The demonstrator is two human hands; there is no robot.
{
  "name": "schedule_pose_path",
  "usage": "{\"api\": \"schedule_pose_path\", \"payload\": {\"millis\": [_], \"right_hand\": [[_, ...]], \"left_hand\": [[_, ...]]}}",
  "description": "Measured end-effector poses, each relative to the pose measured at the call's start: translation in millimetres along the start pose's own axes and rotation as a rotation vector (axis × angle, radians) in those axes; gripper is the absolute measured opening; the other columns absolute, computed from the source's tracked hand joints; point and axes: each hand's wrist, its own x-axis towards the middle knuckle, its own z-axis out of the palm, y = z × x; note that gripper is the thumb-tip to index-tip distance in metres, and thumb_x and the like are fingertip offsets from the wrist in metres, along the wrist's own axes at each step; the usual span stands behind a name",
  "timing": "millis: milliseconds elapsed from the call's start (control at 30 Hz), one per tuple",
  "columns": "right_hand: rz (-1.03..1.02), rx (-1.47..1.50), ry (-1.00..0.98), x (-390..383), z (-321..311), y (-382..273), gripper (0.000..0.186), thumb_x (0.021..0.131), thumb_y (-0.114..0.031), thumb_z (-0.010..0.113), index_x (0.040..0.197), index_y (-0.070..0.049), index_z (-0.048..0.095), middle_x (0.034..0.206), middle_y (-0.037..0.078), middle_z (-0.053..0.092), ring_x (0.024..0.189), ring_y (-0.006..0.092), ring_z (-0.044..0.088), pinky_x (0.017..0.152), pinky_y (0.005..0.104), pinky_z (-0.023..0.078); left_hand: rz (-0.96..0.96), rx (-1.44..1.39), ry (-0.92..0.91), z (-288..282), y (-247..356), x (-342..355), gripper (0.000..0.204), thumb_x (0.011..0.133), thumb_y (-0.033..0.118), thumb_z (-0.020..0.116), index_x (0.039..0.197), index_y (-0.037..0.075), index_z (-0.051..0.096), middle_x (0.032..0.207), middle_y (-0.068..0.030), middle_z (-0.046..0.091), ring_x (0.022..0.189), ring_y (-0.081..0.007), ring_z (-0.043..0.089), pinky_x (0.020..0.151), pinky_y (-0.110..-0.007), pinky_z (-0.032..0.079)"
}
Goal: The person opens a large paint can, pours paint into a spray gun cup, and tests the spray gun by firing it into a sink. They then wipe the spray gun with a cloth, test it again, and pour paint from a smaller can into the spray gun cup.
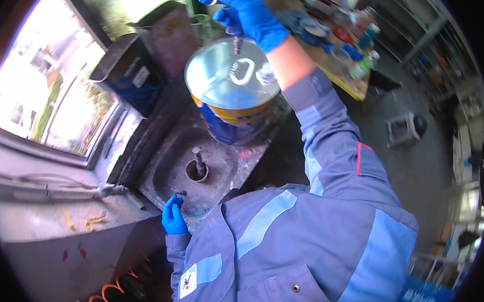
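Note:
My blue-gloved right hand (250,23) is raised at the top, gripping a dark blue tool (234,27) whose metal tip points down above a large drum (223,82). The drum has a silver lid with a white handle (240,70) and a yellow and blue body. My blue-gloved left hand (173,215) is low by the front edge of a stained metal basin (163,164), fingers bent at a small dark thing (181,192) that I cannot make out. An upright metal stem stands inside a round opening (197,171) in the basin.
Dark square cans (121,75) stand left of the drum by the window (50,88). A cluttered table (353,88) with bottles and tubs is at the back right; a metal object (402,131) lies on the floor. An orange coiled hose (111,291) is at bottom left.

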Motion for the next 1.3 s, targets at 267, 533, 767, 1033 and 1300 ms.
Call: {"api": "schedule_pose_path", "payload": {"millis": [267, 533, 767, 1033, 1300], "right_hand": [[-0.107, -0.372, 0.574, -293, -83, 11, 0.043, 0.093, -0.022, 0.062, 0.133, -0.008, 0.053, 0.118, 0.011, 0.066, 0.067, 0.0078, 0.061, 0.056, 0.0199, 0.047], [0.269, -0.349, 1.151, -455, -161, 114, 0.029, 0.093, -0.026, 0.064, 0.117, -0.011, 0.067, 0.079, 0.0, 0.067, 0.056, 0.0056, 0.057, 0.047, 0.0208, 0.041], [0.366, -0.324, 1.099, -475, -288, 100, 0.028, 0.094, -0.013, 0.06, 0.122, -0.008, 0.065, 0.088, 0.0, 0.068, 0.062, 0.0064, 0.058, 0.053, 0.0212, 0.045], [0.401, -0.261, 1.196, -499, -372, 40, 0.032, 0.095, -0.008, 0.057, 0.127, -0.004, 0.059, 0.112, 0.004, 0.069, 0.065, 0.007, 0.059, 0.057, 0.0217, 0.047], [0.492, -0.236, 0.914, -455, -414, 9, 0.031, 0.094, -0.008, 0.059, 0.125, -0.003, 0.06, 0.107, 0.005, 0.069, 0.068, 0.0083, 0.06, 0.061, 0.0237, 0.049]], "left_hand": [[0.054, 0.407, -0.614, 87, 23, 24, 0.028, 0.096, 0.007, 0.056, 0.122, 0.0, 0.061, 0.109, -0.013, 0.068, 0.102, -0.0196, 0.065, 0.09, -0.031, 0.051], [-0.027, -0.088, -0.831, 389, 31, 60, 0.039, 0.098, 0.012, 0.055, 0.135, 0.0, 0.049, 0.122, -0.0143, 0.062, 0.111, -0.0225, 0.061, 0.096, -0.033, 0.048], [0.13, -0.196, -0.179, 750, 6, 245, 0.02, 0.091, 0.01, 0.058, 0.106, -0.001, 0.064, 0.1, -0.0125, 0.067, 0.091, -0.0215, 0.062, 0.085, -0.035, 0.05], [0.597, 0.778, -0.227, 897, 14, 449, 0.043, 0.086, 0.032, 0.061, 0.114, 0.0, 0.063, 0.11, -0.0242, 0.066, 0.101, -0.0392, 0.064, 0.086, -0.046, 0.05], [0.477, 0.222, -0.013, 874, 111, 480, 0.028, 0.091, 0.021, 0.054, 0.107, 0.003, 0.068, 0.099, -0.0128, 0.07, 0.081, -0.0247, 0.065, 0.073, -0.037, 0.051]]}}
